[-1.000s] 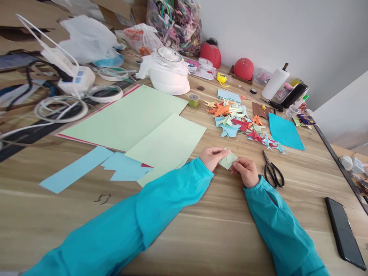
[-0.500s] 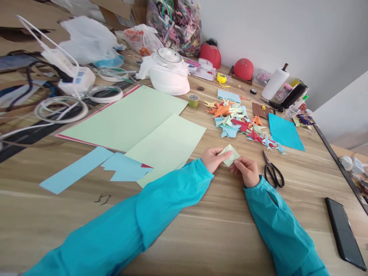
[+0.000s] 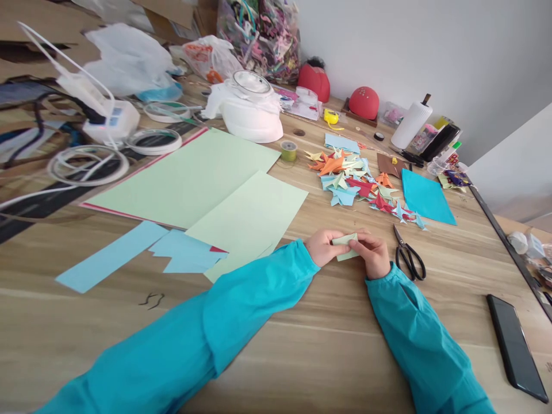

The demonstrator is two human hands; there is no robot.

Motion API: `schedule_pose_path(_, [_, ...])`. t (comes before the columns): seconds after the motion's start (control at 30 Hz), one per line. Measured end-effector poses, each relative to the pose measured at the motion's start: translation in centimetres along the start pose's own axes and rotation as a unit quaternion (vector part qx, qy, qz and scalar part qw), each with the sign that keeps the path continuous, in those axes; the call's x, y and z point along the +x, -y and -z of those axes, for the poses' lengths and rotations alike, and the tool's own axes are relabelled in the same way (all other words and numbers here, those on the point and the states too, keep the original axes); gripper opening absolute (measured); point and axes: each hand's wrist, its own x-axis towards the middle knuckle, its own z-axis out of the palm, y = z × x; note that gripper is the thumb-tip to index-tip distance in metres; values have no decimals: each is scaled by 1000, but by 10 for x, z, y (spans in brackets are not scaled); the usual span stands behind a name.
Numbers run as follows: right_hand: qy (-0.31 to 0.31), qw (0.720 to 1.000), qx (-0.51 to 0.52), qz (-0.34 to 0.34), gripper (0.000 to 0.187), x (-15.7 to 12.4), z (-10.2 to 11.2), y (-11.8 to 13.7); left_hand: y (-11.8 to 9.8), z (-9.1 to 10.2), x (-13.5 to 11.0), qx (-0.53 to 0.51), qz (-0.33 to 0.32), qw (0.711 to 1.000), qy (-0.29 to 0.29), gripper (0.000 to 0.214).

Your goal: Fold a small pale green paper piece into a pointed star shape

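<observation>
A small piece of folded pale green paper [image 3: 345, 255] is pinched between both my hands, a little above the wooden table. My left hand [image 3: 322, 247] grips its left side, thumb on top. From the right, my right hand [image 3: 373, 252] presses a thumb on the paper near its right edge; the fingers behind are partly hidden. Black-handled scissors [image 3: 409, 256] lie just right of my right hand. Beyond my hands is a pile of folded paper cranes [image 3: 360, 187] in orange, red, blue and green.
Large pale green sheets [image 3: 254, 210] and light blue paper strips [image 3: 112, 256] lie to the left. A turquoise sheet [image 3: 426, 197] is at the right, and a phone [image 3: 515, 345] near the right edge. A thread spool [image 3: 288, 151] stands behind, with cables [image 3: 90, 164] far left.
The folded paper was held as a diamond with a corner up; it is now turned and looks flatter and narrower. My right hand has moved up, its thumb now on the paper's face.
</observation>
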Motion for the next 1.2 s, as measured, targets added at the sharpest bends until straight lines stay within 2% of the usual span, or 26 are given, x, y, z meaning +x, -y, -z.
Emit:
schedule_pose_path(0.23, [-14,999,31,-27,8,2,4,-8,1,1,1,31,-42,998,35,23])
schedule_pose_path(0.67, [-14,999,34,-37,24,0,3,-2,2,4,2,4,5,998,62,23])
schedule_pose_path(0.77, [-7,998,33,-52,31,0,2,-2,2,4,2,-13,25,998,58,25])
schedule_pose_path(0.9, [0,1000,8,-21,19,0,1,-1,-1,3,0,11,9,999,43,29])
schedule_pose_path(1.03, [-28,1000,12,-3,11,1,1,-5,-2,1,-2,41,-7,999,23,33])
schedule_pose_path(1.2, [-57,997,53,-10,10,1,1,-8,0,-1,-1,23,-15,999,-15,33])
